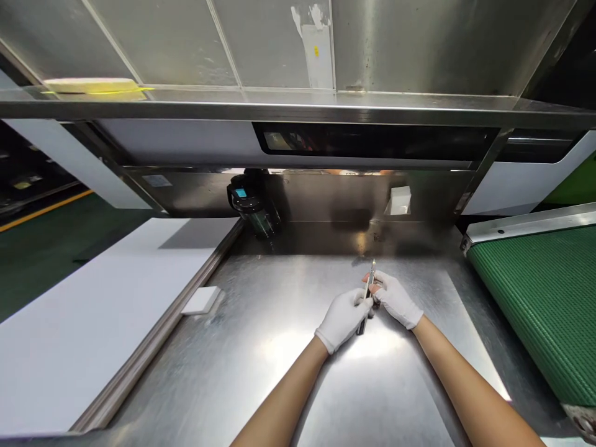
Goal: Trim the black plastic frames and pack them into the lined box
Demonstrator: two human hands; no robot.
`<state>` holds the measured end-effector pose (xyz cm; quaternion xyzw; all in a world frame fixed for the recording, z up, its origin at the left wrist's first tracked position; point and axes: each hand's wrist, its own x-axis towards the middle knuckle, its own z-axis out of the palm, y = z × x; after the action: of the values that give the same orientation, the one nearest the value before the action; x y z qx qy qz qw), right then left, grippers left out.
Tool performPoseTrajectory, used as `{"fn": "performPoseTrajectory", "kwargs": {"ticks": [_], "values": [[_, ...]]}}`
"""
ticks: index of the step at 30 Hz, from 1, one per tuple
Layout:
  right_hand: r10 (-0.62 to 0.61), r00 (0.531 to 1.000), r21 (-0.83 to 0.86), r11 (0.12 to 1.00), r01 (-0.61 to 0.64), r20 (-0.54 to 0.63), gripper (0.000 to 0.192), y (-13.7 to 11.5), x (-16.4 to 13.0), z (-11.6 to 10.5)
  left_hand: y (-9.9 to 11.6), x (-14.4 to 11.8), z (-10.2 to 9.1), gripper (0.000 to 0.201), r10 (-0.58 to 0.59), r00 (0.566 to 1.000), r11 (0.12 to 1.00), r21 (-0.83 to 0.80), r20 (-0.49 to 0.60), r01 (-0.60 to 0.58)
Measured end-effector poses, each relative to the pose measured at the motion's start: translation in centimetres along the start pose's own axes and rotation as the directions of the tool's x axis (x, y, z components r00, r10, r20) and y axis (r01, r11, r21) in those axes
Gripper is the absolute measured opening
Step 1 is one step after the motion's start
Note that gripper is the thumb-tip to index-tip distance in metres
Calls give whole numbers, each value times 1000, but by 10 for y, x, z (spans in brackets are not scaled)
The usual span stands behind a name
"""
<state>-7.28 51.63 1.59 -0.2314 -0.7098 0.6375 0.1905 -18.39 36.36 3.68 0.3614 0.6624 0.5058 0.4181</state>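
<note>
A slim pen-shaped tool (372, 276) with a pale pointed tip and a dark lower end is held tilted above the steel table (261, 316). My left hand (344, 316), in a white glove with bare fingertips, is closed around its lower body. White-gloved too, with fingertips showing, my right hand (395, 298) pinches the tool higher up, near the tip. Both hands meet at the tool, so part of its body is hidden. Its exact kind is too small to make out.
To the left lies a stack of white sheets (116, 310), with a small white block (201, 300) beside it. A dark lidded bottle (254, 205) stands at the back. On the right runs a green conveyor belt (549, 292). A steel shelf (298, 112) crosses above.
</note>
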Motion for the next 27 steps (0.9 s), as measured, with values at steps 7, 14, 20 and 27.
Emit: {"fn": "performPoseTrajectory", "kwargs": {"ticks": [7,14,20,27], "values": [[6,1000,-7,1000,-5,25,49,1,1,-3,4,0,-1,21,-18,1000,1000,25,4,18],[-3,1000,0,1000,3,28,44,2,1,-5,3,0,-1,22,0,1000,999,45,-7,0],[-14,1000,-6,1000,14,11,45,1,1,-4,1,1,0,25,8,1000,998,56,-2,-8],[-26,1000,8,1000,26,2,41,1,0,-2,2,1,0,23,3,1000,997,76,-3,-3]]}}
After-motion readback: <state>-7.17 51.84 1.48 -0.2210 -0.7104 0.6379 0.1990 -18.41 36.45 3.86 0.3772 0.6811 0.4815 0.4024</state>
